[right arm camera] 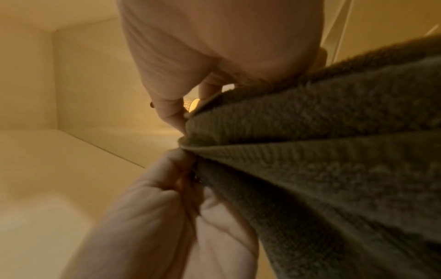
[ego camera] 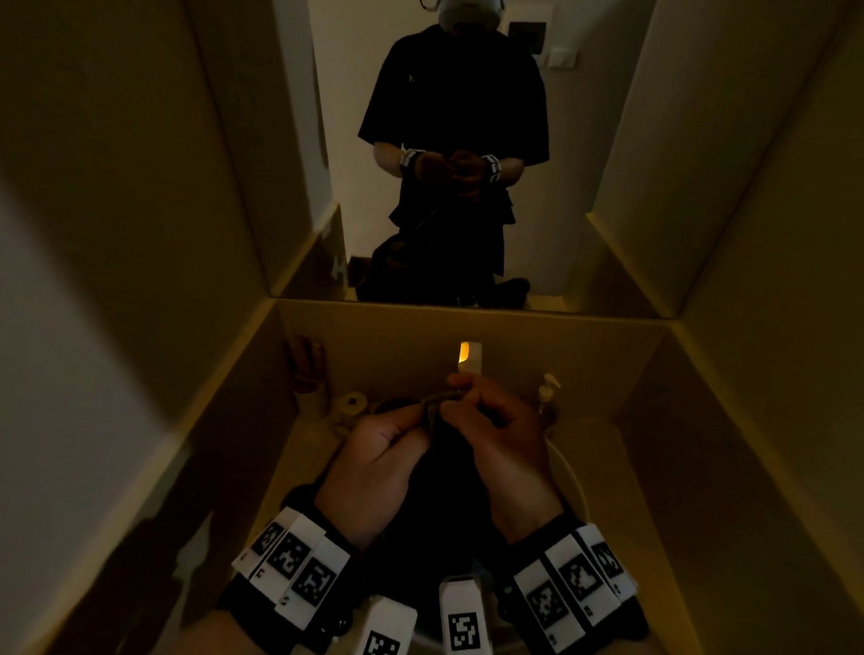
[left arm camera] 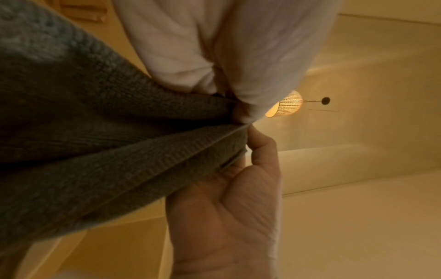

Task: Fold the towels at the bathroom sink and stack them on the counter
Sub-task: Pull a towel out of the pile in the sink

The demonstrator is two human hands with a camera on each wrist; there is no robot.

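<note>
In the head view a dark grey towel (ego camera: 439, 479) hangs down between my hands over the sink (ego camera: 571, 474). My left hand (ego camera: 423, 416) and right hand (ego camera: 454, 401) are close together, and each pinches the towel's top edge. The left wrist view shows my left hand (left arm camera: 242, 149) gripping the hemmed edge of the ribbed grey towel (left arm camera: 100, 132), the other hand just above it. From the right wrist, my right hand (right arm camera: 190, 157) pinches the towel (right arm camera: 322, 151) where its folds gather. The towel's lower part is hidden in shadow.
A mirror (ego camera: 451, 146) fills the wall ahead and reflects me. Beige walls stand close on both sides. On the counter behind the sink are a pump bottle (ego camera: 547, 395), small round items (ego camera: 351, 403) at the left and a glowing lamp reflection (ego camera: 468, 355).
</note>
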